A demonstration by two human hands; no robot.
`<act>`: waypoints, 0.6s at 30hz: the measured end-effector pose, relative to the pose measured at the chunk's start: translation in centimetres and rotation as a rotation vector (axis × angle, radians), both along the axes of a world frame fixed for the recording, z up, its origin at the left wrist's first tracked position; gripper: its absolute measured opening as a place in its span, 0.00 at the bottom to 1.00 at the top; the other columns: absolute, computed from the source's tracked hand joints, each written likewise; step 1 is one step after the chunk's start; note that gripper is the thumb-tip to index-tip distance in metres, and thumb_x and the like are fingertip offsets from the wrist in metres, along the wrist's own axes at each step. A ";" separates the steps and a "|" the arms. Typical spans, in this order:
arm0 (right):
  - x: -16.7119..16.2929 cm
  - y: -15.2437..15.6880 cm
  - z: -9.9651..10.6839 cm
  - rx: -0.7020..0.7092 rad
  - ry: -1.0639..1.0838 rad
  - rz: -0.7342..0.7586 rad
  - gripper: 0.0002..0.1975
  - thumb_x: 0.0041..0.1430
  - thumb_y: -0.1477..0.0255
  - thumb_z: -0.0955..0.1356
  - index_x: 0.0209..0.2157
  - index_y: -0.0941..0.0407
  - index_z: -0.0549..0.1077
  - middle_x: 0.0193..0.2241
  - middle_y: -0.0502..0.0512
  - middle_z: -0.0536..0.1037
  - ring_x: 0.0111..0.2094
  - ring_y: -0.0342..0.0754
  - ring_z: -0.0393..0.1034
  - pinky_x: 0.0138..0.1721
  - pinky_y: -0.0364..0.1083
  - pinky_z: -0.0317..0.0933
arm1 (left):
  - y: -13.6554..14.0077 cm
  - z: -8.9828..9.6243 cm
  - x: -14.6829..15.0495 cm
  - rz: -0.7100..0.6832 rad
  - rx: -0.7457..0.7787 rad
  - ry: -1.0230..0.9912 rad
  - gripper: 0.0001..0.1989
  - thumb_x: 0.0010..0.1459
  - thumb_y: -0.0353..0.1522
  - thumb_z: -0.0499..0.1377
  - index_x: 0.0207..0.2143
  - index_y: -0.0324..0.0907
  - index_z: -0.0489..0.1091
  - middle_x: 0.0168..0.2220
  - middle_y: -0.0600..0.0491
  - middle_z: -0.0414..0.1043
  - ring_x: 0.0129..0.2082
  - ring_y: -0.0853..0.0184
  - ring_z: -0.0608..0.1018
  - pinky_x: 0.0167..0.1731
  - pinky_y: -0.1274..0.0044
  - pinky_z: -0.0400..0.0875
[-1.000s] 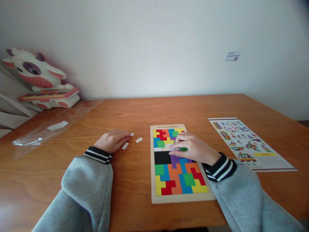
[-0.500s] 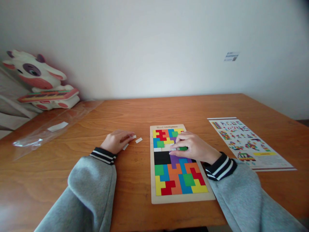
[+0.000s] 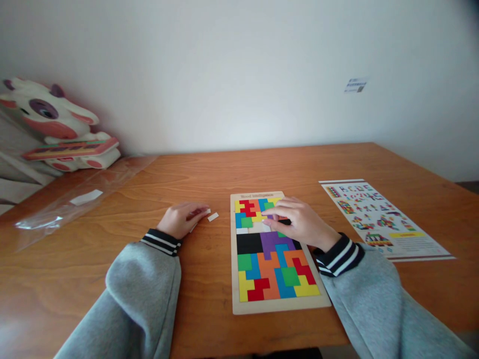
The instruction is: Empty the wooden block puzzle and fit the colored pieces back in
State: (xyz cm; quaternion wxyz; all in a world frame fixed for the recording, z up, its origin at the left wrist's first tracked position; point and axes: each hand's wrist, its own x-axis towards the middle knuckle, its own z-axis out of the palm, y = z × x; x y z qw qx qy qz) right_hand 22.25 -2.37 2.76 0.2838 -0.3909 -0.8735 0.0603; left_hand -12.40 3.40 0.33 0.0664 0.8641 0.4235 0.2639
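Observation:
My left hand (image 3: pixel 182 219) rests low over the tabletop with its fingers curled, closed on a small white rectangular piece (image 3: pixel 208 212) at the fingertips. Another white piece (image 3: pixel 193 228) lies partly covered by the thumb, and a loose white piece (image 3: pixel 213 217) is just right of the fingers. Above a wooden puzzle board (image 3: pixel 235 289), filled with coloured blocks, hovers my right hand (image 3: pixel 294 222), thumb and fingers apart. Its thumb tip is by a white piece (image 3: pixel 266 228) on the board; a second white piece (image 3: pixel 242 231) sits at the board's left. The hand hides part of the board's right side.
A printed pattern sheet (image 3: pixel 404 244) lies right of the board. At the left are a clear plastic bag (image 3: pixel 48 219) with a white label and a cow-shaped toy keyboard (image 3: pixel 71 147). The wooden table (image 3: pixel 202 179) meets a white wall with a sticker (image 3: pixel 355 85).
My right hand has lifted slightly, its fingers moving off the white piece on the board. My left hand has barely moved. The whole view has shifted a little.

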 end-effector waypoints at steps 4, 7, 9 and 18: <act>0.1 0.1 -0.2 0.034 -0.005 -0.049 0.13 0.66 0.63 0.66 0.39 0.55 0.79 0.28 0.52 0.78 0.32 0.46 0.70 0.40 0.48 0.61 | 0.1 -0.5 -0.2 -0.040 0.128 0.059 0.18 0.66 0.43 0.52 0.38 0.45 0.79 0.37 0.53 0.82 0.36 0.66 0.83 0.41 0.76 0.78; 0.2 0.2 -0.2 0.048 -0.019 -0.080 0.12 0.66 0.63 0.66 0.38 0.54 0.79 0.28 0.52 0.77 0.31 0.46 0.70 0.39 0.49 0.61 | -0.1 -0.3 -0.1 -0.032 0.216 0.100 0.16 0.67 0.39 0.52 0.39 0.44 0.79 0.37 0.52 0.82 0.35 0.66 0.83 0.39 0.76 0.78; 0.3 0.2 -0.2 0.039 -0.022 -0.096 0.12 0.66 0.64 0.66 0.40 0.55 0.79 0.30 0.53 0.78 0.33 0.47 0.70 0.39 0.49 0.62 | -0.6 0.3 0.6 -0.031 0.267 0.077 0.15 0.67 0.37 0.53 0.40 0.43 0.78 0.37 0.52 0.82 0.35 0.66 0.83 0.39 0.77 0.78; 0.8 0.5 -0.2 0.000 -0.099 -0.021 0.09 0.66 0.69 0.67 0.42 0.55 0.79 0.34 0.55 0.80 0.37 0.49 0.72 0.41 0.49 0.65 | -4.7 1.9 9.0 -0.387 0.365 0.035 0.11 0.67 0.27 0.53 0.45 0.40 0.74 0.40 0.50 0.81 0.38 0.66 0.80 0.40 0.73 0.78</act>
